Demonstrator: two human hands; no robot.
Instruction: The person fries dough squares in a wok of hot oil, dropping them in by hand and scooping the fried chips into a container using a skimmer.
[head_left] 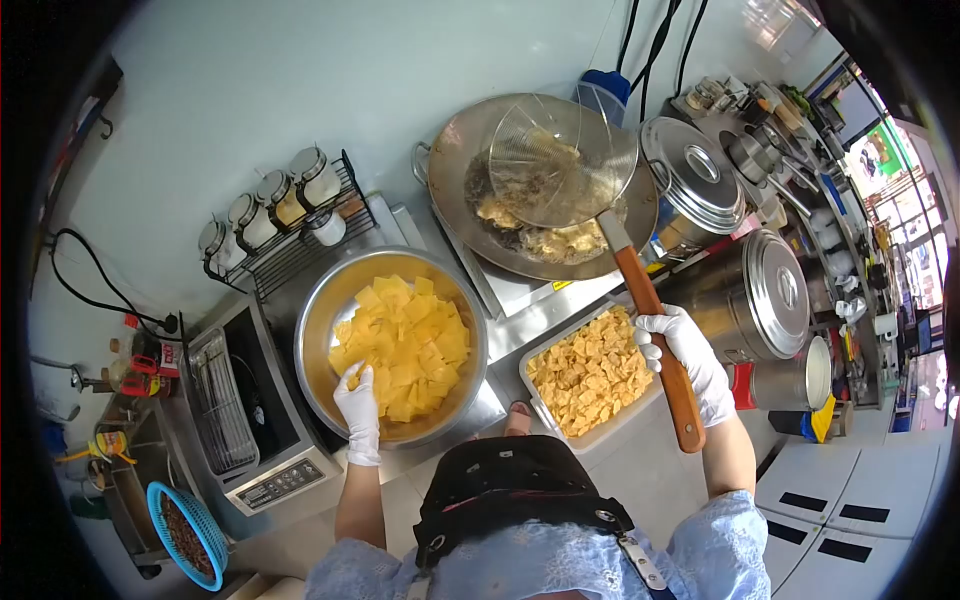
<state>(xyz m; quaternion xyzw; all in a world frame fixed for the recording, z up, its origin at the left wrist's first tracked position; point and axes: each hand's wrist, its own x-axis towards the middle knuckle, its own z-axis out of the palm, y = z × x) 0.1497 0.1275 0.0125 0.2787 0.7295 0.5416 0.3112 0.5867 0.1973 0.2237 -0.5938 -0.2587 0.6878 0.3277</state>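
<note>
Your white-gloved right fingers [648, 352] clamp a brown-handled, round wire-mesh skimmer [634, 268] pointing forward-left; whether your left fingers [347, 385] grip, I can't tell.

A steel worktop [515, 342] is carrying a bowl [320, 365]. Left of it, a black-topped hob [262, 395] is supporting a wire basket [222, 400]. On the right, a wok [450, 150] is sitting over a pale unit [484, 275]. Behind the bowl, a black rack [300, 238] is holding lidded jars [315, 182].
</note>
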